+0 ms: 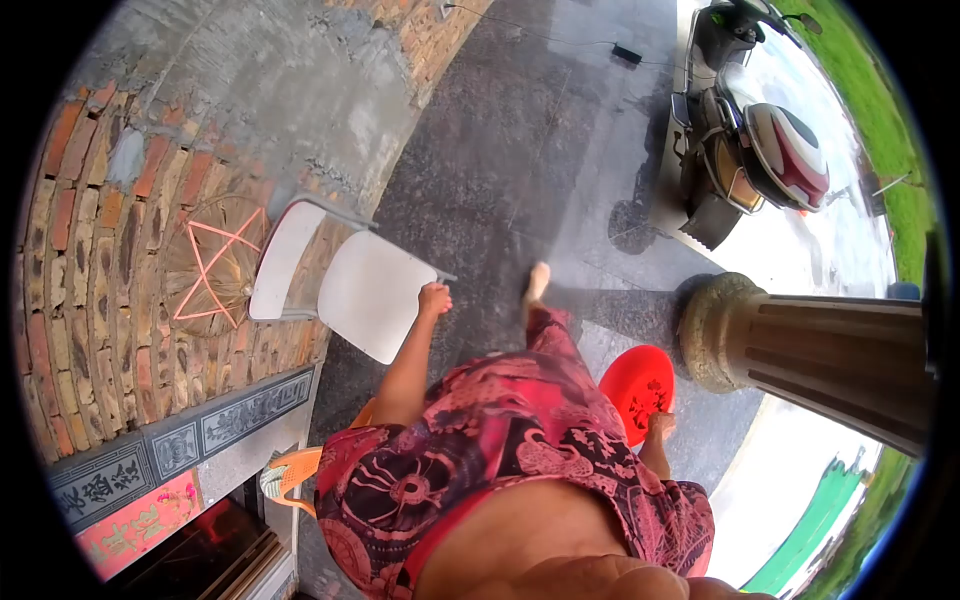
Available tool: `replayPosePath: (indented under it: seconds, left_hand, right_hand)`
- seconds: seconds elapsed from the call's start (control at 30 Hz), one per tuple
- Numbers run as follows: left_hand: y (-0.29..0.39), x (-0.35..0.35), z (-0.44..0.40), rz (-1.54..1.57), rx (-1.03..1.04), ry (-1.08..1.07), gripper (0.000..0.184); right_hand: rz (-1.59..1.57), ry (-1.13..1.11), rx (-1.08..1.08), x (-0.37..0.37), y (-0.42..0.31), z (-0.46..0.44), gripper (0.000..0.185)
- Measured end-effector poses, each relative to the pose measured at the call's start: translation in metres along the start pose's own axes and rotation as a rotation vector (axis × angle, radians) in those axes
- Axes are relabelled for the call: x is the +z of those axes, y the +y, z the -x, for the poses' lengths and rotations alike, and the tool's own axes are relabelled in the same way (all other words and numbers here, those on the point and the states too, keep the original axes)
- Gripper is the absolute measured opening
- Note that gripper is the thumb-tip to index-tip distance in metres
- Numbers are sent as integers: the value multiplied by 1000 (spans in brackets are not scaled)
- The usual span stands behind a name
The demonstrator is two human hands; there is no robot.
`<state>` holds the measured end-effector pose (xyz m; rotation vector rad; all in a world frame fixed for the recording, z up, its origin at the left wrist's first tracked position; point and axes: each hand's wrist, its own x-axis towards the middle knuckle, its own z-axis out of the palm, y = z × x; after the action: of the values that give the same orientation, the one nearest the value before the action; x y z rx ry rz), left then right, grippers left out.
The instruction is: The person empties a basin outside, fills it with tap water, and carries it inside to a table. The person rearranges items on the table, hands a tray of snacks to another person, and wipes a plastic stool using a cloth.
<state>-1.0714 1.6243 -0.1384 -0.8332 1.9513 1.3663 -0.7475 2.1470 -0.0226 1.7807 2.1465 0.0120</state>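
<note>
My left hand [435,298] is curled closed, with nothing seen in it, and overlaps the front edge of a white chair [370,290] in the view. On my right side, my right hand [661,424] grips the rim of a round red plastic item [638,392] with a dark flower pattern. Whether that item is a basin or a stool top cannot be told. My patterned red clothing [500,410] fills the lower middle, and one bare foot [538,283] shows ahead on the dark tiles.
A stone column [830,340] rises at the right, near the red item. A parked scooter [760,150] stands at the upper right. At the left are a brick wall [110,260], a bundle with pink straps [215,262] and an orange chair [292,474]. A cable with a black adapter [627,53] lies ahead.
</note>
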Motion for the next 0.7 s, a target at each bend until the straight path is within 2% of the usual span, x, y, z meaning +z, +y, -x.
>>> replayPosePath:
  seconds: [0.07,0.17,0.2,0.23,0.3,0.37,0.5,0.57,0.7]
  left_hand:
    - [66,16,-27,32,69,-7,19]
    - [94,44,-58,123,-78,-67,18]
    - [109,45,-71,80,-113,-80,19]
    - [117,53,-74,55,-171,-97,19]
    - [147,45,-100,26,-168,-99,19]
    - [180,32,-130,-72,-149,61,19]
    - [231,27,-201,-8,-199,55,19]
    - [276,26,-243,-191,-367,-7,21]
    - [374,41,-339,-180,-359,16,20]
  right_hand:
    - [-23,-149,32,32,-35,-49,32]
    - [-78,-98,90,4,-129,-86,28]
    - [-295,-143,211,-8,-174,-98,29]
    - [-334,-162,114,-20,-206,-127,30]
    - [-352,14,77,-37,-308,-170,31]
    - [-390,42,-144,-79,-400,-189,34]
    - [-540,205,-415,-141,-559,-255,38]
    - [-647,216,-405,-169,-629,-270,38]
    - [-869,248,-358,-160,-701,-308,41]
